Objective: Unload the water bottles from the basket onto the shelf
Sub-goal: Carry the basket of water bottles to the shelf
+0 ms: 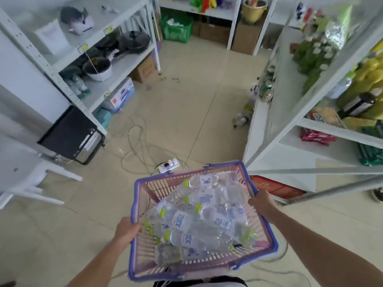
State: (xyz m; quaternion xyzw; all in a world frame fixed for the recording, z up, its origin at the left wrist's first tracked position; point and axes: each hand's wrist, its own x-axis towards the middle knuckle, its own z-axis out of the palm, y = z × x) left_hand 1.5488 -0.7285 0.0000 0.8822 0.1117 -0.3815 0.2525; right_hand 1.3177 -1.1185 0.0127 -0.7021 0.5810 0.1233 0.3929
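Observation:
A pink basket with a blue rim [244, 169] is held in front of me above the tiled floor. Several clear water bottles [199, 222] with green caps and blue-white labels lie piled inside it. My left hand [126, 229] grips the basket's left rim, fingers curled over the edge. My right hand [261, 200] grips the right rim. A white metal shelf [275, 125] stands just to the right of the basket, its lower boards partly bare.
Loose cables and a white power strip [169, 164] lie on the floor ahead. A second white shelf [116, 59] with pots stands at left, a black frame [72, 133] at its foot. A green basket [176, 27] and cardboard boxes sit at the back. Snacks and bottles fill the right shelf.

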